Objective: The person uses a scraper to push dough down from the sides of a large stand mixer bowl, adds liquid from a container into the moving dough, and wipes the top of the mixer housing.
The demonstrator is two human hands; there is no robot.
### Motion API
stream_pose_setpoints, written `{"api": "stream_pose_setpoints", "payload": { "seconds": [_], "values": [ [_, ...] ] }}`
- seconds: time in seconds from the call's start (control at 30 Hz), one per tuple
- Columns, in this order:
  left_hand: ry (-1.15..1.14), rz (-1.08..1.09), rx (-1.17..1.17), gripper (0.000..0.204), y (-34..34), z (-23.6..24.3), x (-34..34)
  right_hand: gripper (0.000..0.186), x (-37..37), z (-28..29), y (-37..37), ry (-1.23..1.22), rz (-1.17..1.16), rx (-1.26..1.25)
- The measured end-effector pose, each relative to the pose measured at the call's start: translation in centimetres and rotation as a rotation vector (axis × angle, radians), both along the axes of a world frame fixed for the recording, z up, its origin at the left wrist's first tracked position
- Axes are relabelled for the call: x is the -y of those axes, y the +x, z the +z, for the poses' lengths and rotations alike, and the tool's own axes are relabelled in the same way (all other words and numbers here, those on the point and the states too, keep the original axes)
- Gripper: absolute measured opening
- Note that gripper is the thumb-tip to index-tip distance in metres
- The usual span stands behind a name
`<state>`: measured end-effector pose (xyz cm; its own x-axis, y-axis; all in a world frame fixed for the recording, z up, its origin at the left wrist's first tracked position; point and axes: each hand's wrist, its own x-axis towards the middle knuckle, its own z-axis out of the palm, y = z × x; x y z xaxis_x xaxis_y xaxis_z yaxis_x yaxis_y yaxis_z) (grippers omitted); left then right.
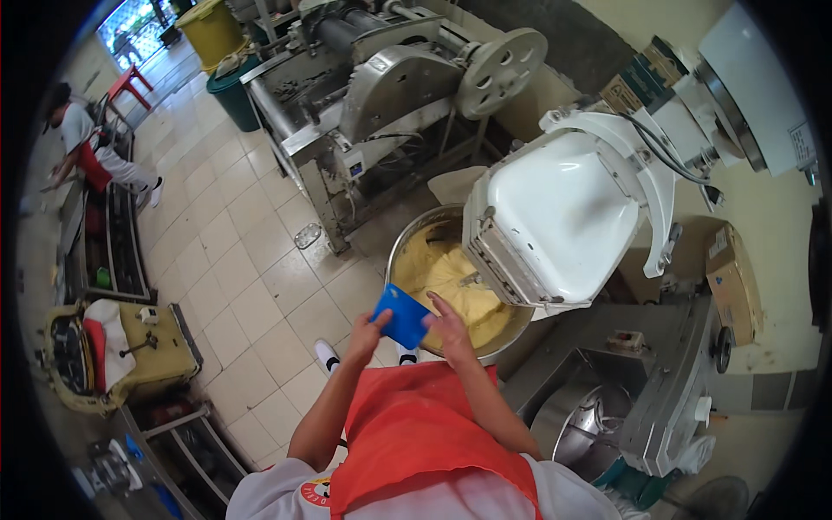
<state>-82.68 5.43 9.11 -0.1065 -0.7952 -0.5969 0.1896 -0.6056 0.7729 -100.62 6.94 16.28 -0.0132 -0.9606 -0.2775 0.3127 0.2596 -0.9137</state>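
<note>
My left hand is closed on a blue plastic dough scraper, gripping its left side. The scraper is held above the near rim of a large metal mixing bowl. Inside the bowl lies a mass of soft yellow dough, smeared up the wall. My right hand is at the scraper's right edge with its fingers apart; whether it touches the scraper I cannot tell. The white head of a mixer covers the bowl's far right part, and a metal mixing tool shows at the dough.
A big metal machine with a wheel stands beyond the bowl. To the right are a grey machine and a cardboard box. A yellowish machine stands at left. Another person works at the far left. Pale tiles cover the floor.
</note>
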Motion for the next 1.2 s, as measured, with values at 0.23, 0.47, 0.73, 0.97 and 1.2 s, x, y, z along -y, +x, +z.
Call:
{"api": "stream_pose_setpoints", "payload": {
  "seconds": [0.23,0.47,0.73,0.97,1.2],
  "values": [
    [-0.020,0.177,0.110,0.033,6.2,1.1,-0.9,0.047,1.4,-3.7,-4.8,0.291,-0.210,0.731],
    [-0.256,0.024,0.337,0.034,3.9,2.0,-1.2,0.012,0.4,0.9,-4.3,0.208,0.122,1.005],
    [-0.408,-0.114,0.452,0.030,-0.4,5.5,0.2,0.008,-0.4,-0.6,-3.6,0.134,0.062,1.071],
    [-0.450,-0.061,0.462,0.030,0.9,4.2,-0.1,0.023,-1.6,-14.2,-7.7,0.045,0.015,0.642],
    [-0.298,0.020,0.657,0.030,5.3,3.1,-5.3,0.077,0.2,-20.7,-8.7,0.173,0.533,-0.569]
  ]
}}
